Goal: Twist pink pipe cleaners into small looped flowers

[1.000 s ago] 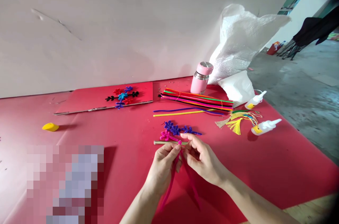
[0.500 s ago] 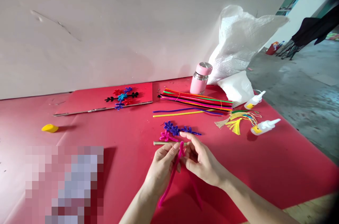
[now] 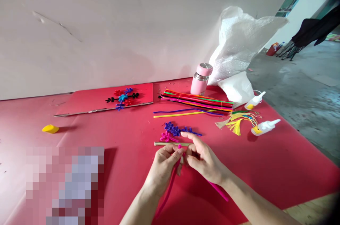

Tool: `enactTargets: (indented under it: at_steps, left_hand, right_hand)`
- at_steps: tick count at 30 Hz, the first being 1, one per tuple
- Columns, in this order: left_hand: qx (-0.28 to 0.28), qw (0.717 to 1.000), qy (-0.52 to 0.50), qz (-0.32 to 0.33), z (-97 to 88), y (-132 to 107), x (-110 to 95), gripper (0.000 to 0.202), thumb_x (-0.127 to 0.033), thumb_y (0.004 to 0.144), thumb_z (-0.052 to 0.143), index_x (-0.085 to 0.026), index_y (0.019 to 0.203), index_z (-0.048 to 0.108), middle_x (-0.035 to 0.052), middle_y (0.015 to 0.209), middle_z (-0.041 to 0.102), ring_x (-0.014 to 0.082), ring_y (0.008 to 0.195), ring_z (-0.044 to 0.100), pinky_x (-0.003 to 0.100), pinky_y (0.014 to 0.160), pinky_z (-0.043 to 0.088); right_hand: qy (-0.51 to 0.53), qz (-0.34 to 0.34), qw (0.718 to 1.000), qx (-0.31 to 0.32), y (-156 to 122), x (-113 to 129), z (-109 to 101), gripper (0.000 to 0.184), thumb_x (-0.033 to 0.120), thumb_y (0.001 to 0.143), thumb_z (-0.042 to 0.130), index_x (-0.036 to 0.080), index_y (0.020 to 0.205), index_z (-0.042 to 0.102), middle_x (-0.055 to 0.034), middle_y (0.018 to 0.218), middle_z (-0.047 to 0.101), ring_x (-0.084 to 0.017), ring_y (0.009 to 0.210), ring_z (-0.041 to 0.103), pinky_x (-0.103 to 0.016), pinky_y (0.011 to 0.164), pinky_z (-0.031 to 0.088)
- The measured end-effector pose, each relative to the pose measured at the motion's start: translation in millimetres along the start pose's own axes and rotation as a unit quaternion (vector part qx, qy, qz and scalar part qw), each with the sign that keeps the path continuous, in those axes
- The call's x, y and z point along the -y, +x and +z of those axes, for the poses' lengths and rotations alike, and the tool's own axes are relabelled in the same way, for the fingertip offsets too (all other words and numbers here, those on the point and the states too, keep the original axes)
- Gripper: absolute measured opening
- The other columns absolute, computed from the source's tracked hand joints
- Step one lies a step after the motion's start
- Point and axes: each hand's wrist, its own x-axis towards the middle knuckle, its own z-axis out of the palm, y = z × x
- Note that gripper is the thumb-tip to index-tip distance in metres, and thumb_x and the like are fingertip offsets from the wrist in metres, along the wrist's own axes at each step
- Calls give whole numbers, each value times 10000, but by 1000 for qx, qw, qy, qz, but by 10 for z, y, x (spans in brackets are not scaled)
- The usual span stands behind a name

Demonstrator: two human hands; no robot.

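Observation:
My left hand (image 3: 162, 170) and my right hand (image 3: 204, 161) meet over the red table cover (image 3: 265, 168), both pinching a pink pipe cleaner (image 3: 170, 186) at its bend. One pink end trails down under my left hand; the other end sticks out to the right below my right wrist. Just beyond my fingers lie a thin green stick (image 3: 166, 144), a small pink pipe-cleaner flower (image 3: 166, 136) and purple pipe-cleaner flowers (image 3: 177, 130).
A bundle of coloured pipe cleaners (image 3: 198, 102), a pink flask (image 3: 201, 78), a white plastic bag (image 3: 239, 55), two glue bottles (image 3: 263, 127), yellow tassels (image 3: 237, 121), a red board with pipe-cleaner flowers (image 3: 106, 101) and a yellow piece (image 3: 50, 128) lie further back.
My right hand has turned, swinging one end of the pink pipe cleaner out to the right below my wrist. My left hand has barely moved.

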Motion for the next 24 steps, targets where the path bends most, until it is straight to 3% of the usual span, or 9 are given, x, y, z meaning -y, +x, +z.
enactTargets:
  at_steps: [5, 10, 16, 24]
  left_hand:
    - [-18, 994, 100, 39, 19, -20, -33, 213, -312, 764, 581, -126, 661, 570, -27, 522, 518, 55, 401, 424, 185, 405, 349]
    - [-33, 986, 153, 54, 69, -38, -85, 209, -337, 748, 586, -133, 703, 602, -16, 553, 544, 70, 392, 443, 196, 391, 372]
    - [-65, 972, 216, 65, 73, -42, -63, 302, -378, 762, 554, -159, 557, 520, -54, 442, 443, 55, 343, 386, 180, 370, 324]
    - [-64, 977, 198, 45, 141, -79, -18, 291, -387, 792, 505, -167, 604, 479, -48, 507, 450, 50, 366, 337, 172, 358, 280]
  right_hand:
    - [23, -6, 1000, -2, 2, -52, 1, 490, 90, 766, 468, 195, 1229, 345, 72, 595, 408, -85, 520, 384, -214, 504, 339]
    - [53, -9, 999, -7, -2, -67, 30, 489, 153, 794, 484, 205, 1246, 305, 46, 653, 432, -108, 575, 454, -244, 566, 412]
    - [4, -31, 996, -82, 10, -86, 55, 505, 150, 796, 478, 210, 1261, 290, 53, 638, 422, -100, 551, 426, -230, 545, 405]
    - [11, -71, 987, -142, 1, -109, 95, 498, 170, 818, 468, 194, 1272, 263, 54, 650, 457, -93, 536, 432, -219, 537, 403]
